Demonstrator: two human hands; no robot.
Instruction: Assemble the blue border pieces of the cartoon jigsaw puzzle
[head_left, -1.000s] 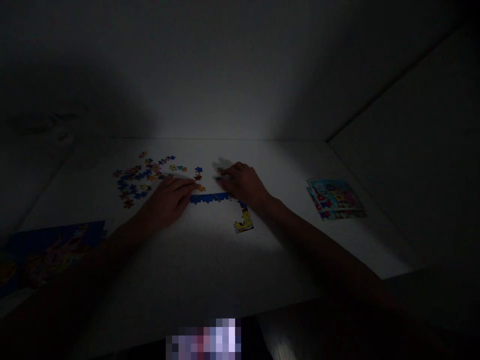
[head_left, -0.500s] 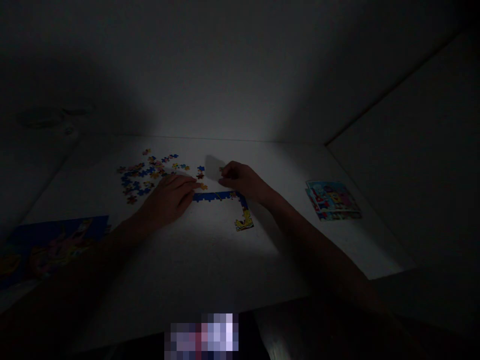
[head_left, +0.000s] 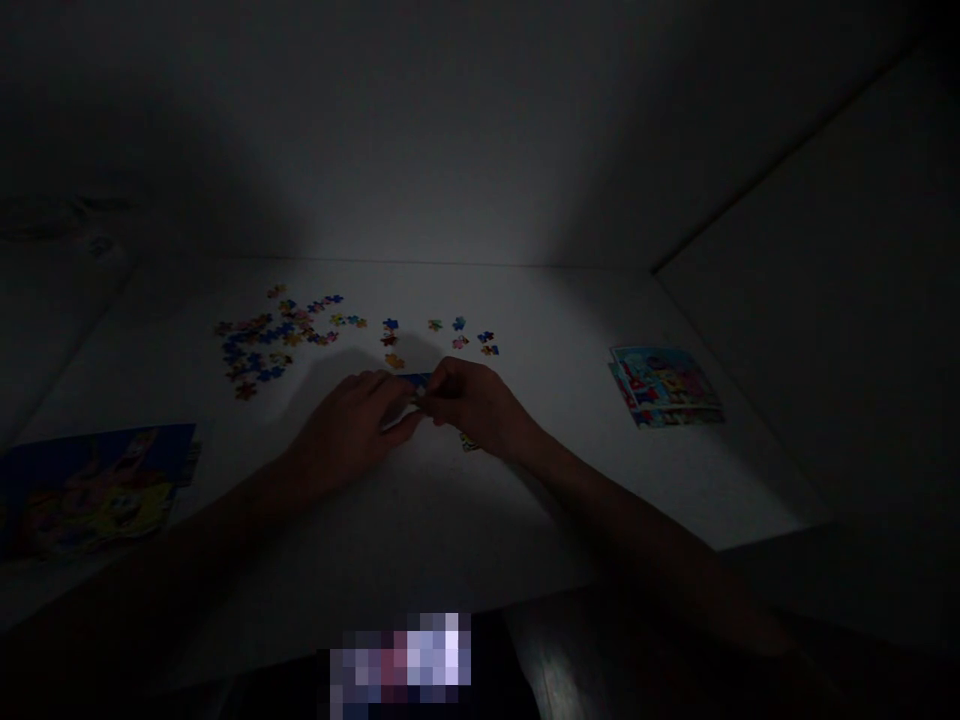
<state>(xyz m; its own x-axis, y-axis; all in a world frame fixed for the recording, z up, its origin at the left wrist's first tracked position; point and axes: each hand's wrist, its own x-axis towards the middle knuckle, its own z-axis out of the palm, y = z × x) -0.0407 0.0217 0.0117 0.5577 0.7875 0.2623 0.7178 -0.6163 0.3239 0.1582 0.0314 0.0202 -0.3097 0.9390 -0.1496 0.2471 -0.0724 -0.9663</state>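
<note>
Both of my hands meet over a partly joined jigsaw puzzle border on the white table. My right hand (head_left: 476, 405) is closed, its thumb and forefinger pinching a small puzzle piece (head_left: 415, 397), mostly hidden by the fingers. Close against it, my left hand (head_left: 364, 420) lies with its fingers stretched out and the thumb apart, fingertips near the same piece. A bit of the blue border strip (head_left: 414, 380) shows between the hands. Below my right hand peeks the yellow end of the border (head_left: 469, 442); the rest of it is covered.
A heap of loose puzzle pieces (head_left: 262, 340) lies at the back left. Several single pieces, among them an orange one (head_left: 394, 361) and a pink one (head_left: 460, 342), lie beyond my hands. Cartoon picture sheets (head_left: 667, 388) rest at the right, and a blue cartoon picture (head_left: 97, 490) at the left.
My right hand has come from the loose pieces down and left to the border, bringing a puzzle piece. My left hand has shifted slightly right and nearer me; the hands now meet.
</note>
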